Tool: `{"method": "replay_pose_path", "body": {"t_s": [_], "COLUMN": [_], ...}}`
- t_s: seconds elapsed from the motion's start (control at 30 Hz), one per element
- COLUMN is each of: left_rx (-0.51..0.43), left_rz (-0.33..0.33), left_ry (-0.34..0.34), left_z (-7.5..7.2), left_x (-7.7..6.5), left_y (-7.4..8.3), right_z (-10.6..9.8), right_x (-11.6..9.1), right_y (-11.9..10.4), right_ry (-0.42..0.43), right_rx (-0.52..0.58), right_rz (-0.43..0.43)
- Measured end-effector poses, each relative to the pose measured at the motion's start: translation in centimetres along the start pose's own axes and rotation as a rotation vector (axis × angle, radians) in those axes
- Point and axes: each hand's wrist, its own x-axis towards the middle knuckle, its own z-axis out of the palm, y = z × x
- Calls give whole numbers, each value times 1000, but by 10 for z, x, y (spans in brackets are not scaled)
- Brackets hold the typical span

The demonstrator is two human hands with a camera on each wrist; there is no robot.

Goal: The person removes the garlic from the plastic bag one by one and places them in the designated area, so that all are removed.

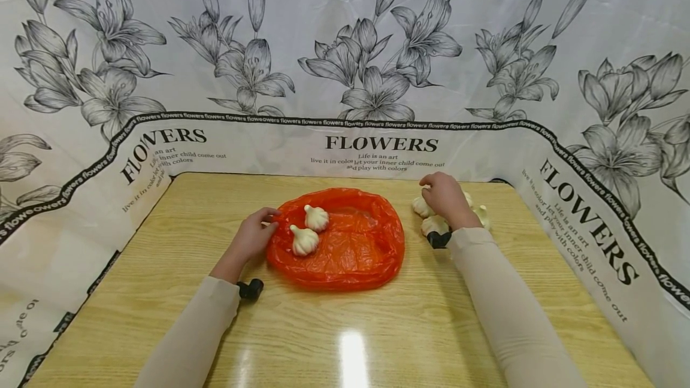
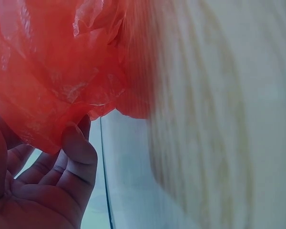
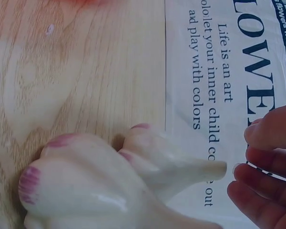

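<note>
So, nearest me there's the wood-grain table, with a bright glare on it in front of the red plastic bag. My left hand is at the bag's left rim, pinching the plastic between thumb and fingers. Two garlic bulbs sit inside the bag, toward its left side, one just behind the other. Right of the bag, my right hand is over a bunch of other bulbs, fingers loosely bent, holding nothing. Behind the bag hangs white flower-print cloth.

Wood-grain table, white flower-print cloth walls, black lettered band, glossy light reflection
</note>
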Motion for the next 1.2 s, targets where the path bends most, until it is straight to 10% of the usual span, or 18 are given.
{"method": "replay_pose_path", "body": {"t_s": [1.2], "left_rx": [-23], "left_rz": [-10], "left_ry": [-7], "left_z": [-3], "left_x": [0], "left_y": [-1], "right_z": [17], "right_x": [-9], "right_y": [-79], "right_ry": [58], "right_rx": [91], "right_rz": [-191]}}
